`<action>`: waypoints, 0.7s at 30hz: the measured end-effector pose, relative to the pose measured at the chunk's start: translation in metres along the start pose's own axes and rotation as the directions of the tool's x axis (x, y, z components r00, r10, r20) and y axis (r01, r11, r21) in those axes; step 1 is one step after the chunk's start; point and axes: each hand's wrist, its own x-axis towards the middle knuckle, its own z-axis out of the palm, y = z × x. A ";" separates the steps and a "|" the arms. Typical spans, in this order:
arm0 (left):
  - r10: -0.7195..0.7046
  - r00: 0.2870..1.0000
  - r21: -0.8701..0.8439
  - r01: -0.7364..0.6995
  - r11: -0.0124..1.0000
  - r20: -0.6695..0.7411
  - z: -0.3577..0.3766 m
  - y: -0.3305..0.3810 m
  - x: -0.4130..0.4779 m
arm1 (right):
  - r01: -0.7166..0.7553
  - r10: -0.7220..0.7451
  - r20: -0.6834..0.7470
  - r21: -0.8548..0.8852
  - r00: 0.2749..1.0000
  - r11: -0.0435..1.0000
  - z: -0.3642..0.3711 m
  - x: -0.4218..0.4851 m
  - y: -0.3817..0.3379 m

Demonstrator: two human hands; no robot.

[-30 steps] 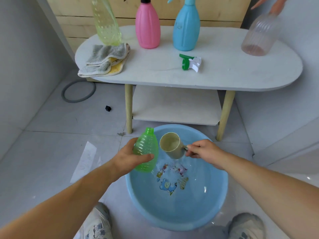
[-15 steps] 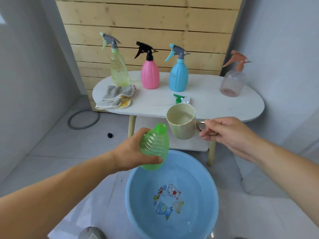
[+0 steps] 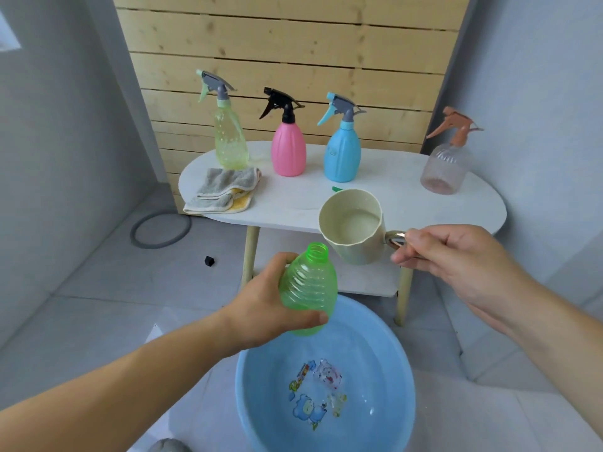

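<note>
Wrapping green bottle (image 3: 308, 288), left grip (image 3: 261, 309); right grip (image 3: 456, 259) pinching cup handle (image 3: 395, 238).

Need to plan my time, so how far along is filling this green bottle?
Done: the cup holds water and the green bottle is uncapped. In hand: the left hand holds it over the blue basin, the right hand holds the cup beside its mouth. Left: pouring; the bottle looks empty.

Round light-blue plastic basin (image 3: 257, 396) cut off by bottom edge, grey shoe (image 3: 169, 446) too. Small green plastic piece (image 3: 337, 189) mostly hidden behind cream plastic cup (image 3: 355, 249); tiny black floor object (image 3: 209, 261) unidentifiable.
</note>
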 end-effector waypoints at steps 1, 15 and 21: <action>0.010 1.000 -0.006 -0.010 1.000 -0.007 0.002 0.001 0.001 | 0.013 -0.013 -0.001 -0.024 1.000 1.000 0.000 0.000 0.000; 0.014 1.000 -0.008 -0.014 1.000 -0.003 0.007 -0.002 0.004 | 0.121 -0.126 -0.016 -0.192 0.992 0.974 0.003 -0.003 -0.002; 0.003 1.000 0.011 -0.003 1.000 0.000 0.009 -0.001 0.001 | 0.158 -0.166 -0.016 -0.223 0.986 0.962 0.003 -0.003 0.001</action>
